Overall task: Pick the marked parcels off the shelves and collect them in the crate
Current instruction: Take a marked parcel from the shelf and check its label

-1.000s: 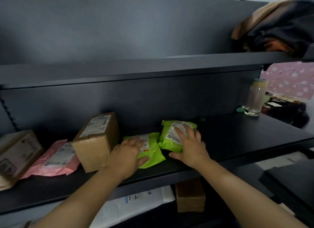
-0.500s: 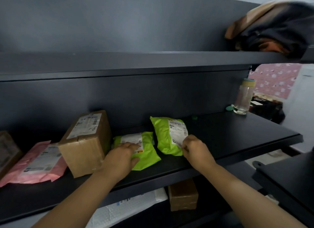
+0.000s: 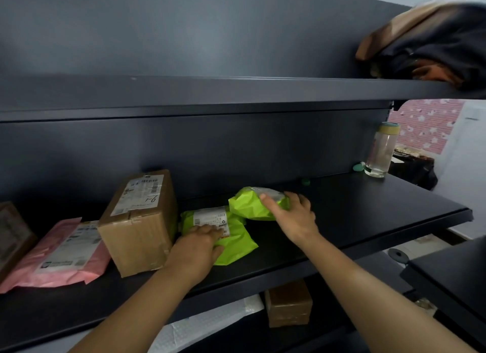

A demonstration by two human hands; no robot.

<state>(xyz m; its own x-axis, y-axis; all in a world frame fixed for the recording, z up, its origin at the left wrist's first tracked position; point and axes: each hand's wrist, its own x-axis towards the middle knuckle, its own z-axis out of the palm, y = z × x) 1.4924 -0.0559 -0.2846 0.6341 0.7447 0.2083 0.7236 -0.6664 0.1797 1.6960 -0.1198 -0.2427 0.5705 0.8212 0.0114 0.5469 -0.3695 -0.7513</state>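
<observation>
The right hand (image 3: 294,218) grips a crumpled lime-green plastic mailer (image 3: 249,205), thumb on top and fingers behind, holding it tilted above the black metal shelf (image 3: 368,208). The left hand (image 3: 196,244) rests with relaxed fingers on a flat lime-green plastic mailer (image 3: 236,242). A brown cardboard box (image 3: 139,221) stands just left of that hand.

clear bottle (image 3: 381,150) stands upright; dark cloth bundle (image 3: 431,42) higher up.

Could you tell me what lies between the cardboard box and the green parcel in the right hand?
The head view shows a second green parcel there, under the left hand, beside the green parcel the right hand grips.
</observation>
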